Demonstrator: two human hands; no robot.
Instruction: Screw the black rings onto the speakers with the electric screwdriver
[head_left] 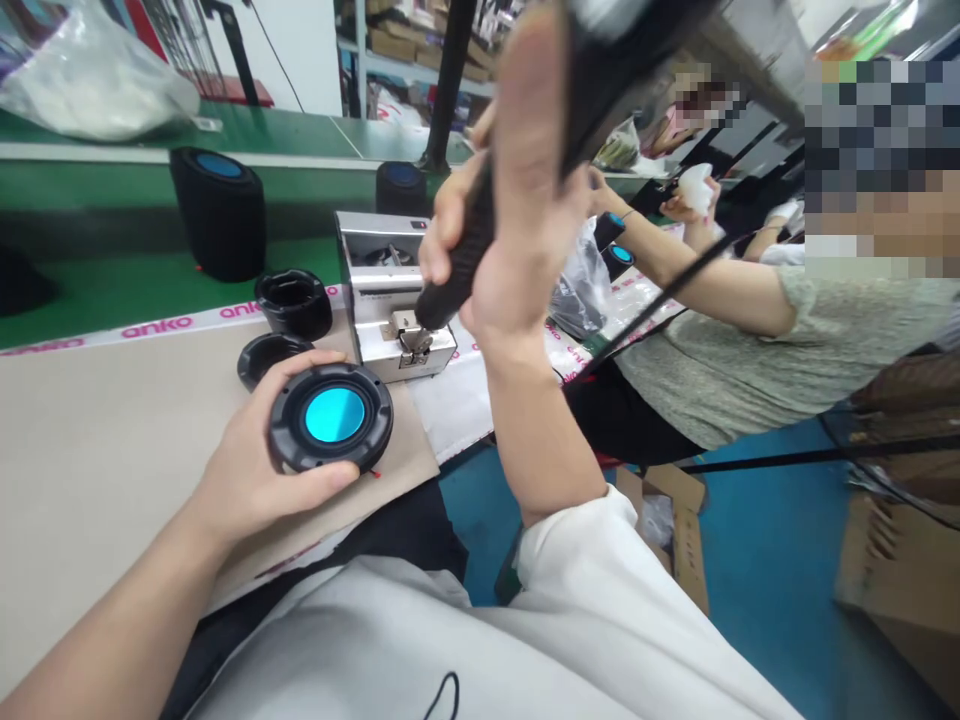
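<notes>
My left hand [251, 450] is wrapped around a round black speaker [283, 425] with a shiny blue disc on its top, held over the tan work mat. My right hand [525, 220] grips a black electric screwdriver [463, 255], slanted so its lower end is at the front of a metal screw feeder [375, 300]. Motion blurs the screwdriver's upper part, and the exact contact of its bit is hard to make out. Beyond my left hand sit two black ring-shaped parts, a taller ring [294, 303] and a lower ring [262, 355].
A tall black speaker [225, 215] and another dark speaker [401, 188] stand behind on the green bench [300, 135]. A bulging plastic bag [97, 80] lies at the back left. To the right, a co-worker [742, 340] sits close by. Cardboard boxes [900, 570] are on the blue floor.
</notes>
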